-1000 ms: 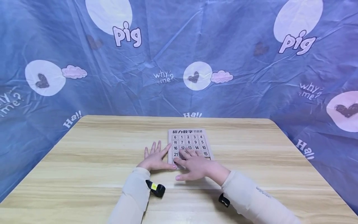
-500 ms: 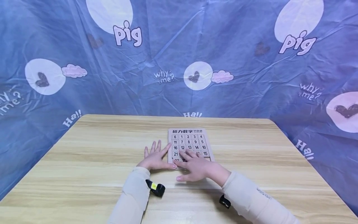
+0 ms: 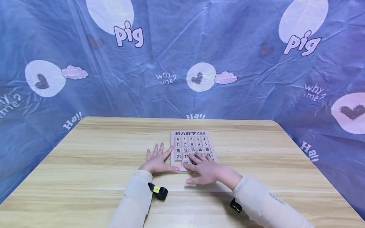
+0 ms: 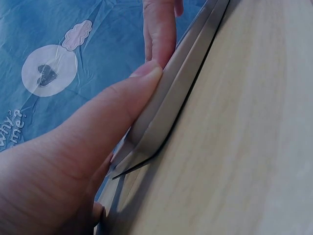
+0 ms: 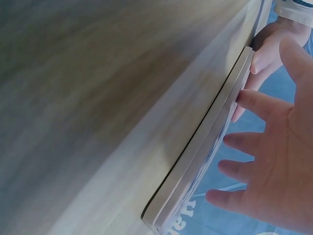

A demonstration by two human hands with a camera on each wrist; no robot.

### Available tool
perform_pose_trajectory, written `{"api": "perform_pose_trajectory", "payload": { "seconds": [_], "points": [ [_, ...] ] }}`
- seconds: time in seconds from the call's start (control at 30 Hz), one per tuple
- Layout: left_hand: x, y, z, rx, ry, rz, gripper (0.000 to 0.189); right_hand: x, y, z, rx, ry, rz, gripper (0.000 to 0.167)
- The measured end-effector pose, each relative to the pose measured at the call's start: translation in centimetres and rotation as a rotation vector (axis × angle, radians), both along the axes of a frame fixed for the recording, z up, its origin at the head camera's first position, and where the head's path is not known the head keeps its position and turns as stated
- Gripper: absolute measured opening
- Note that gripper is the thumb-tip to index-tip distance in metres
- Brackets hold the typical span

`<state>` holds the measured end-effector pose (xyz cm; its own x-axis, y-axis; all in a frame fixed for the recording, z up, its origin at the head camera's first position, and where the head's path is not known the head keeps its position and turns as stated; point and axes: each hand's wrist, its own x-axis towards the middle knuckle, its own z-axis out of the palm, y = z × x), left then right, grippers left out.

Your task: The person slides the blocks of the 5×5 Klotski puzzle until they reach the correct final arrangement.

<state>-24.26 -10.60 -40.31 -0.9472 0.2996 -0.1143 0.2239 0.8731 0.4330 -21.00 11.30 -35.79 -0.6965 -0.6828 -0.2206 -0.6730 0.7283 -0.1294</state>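
Note:
A pale number slide puzzle (image 3: 190,133) with dark printing along its top lies flat on the table. In the head view my left hand (image 3: 157,162) is spread at its lower left corner. The left thumb rests on the frame's edge, as the left wrist view also shows, and the index fingertip is at the left side. My right hand (image 3: 207,170) spreads over the lower rows, the index fingertip on the tile numbered 22 (image 3: 185,162). An uncovered slot is at the bottom left, below tile 21 (image 3: 178,156). The right fingers hide several tiles.
The wooden table (image 3: 99,152) extends around the puzzle on all sides. Behind it hangs a blue printed curtain (image 3: 159,104). Small black cameras sit on the left wrist (image 3: 161,193) and right wrist (image 3: 236,205).
The bottom tiles have slid right, so 22 has left the corner and a slot shows there. My right hand has shifted right with them; my left hand stays in place.

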Motion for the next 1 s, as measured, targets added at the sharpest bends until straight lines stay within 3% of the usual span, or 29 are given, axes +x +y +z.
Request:
{"api": "perform_pose_trajectory", "payload": {
  "seconds": [0.23, 0.43, 0.73, 1.0],
  "points": [
    [0.0, 0.0, 0.0, -0.005, 0.003, 0.0, 0.101, -0.1, 0.5, -0.2, 0.008, 0.016, 0.005, 0.067],
    [0.0, 0.0, 0.0, -0.002, -0.005, 0.001, 0.101, -0.8, 0.3, 0.1, -0.031, -0.031, 0.016, 0.067],
    [-0.1, -0.1, 0.0, -0.006, -0.005, -0.003, 0.101, -4.2, -1.5, 0.3, -0.069, -0.053, -0.071, 0.07],
    [0.0, 0.0, 0.2, -0.012, -0.008, -0.007, 0.1, -7.1, -3.7, -0.8, -0.053, -0.018, -0.211, 0.074]
  ]
}}
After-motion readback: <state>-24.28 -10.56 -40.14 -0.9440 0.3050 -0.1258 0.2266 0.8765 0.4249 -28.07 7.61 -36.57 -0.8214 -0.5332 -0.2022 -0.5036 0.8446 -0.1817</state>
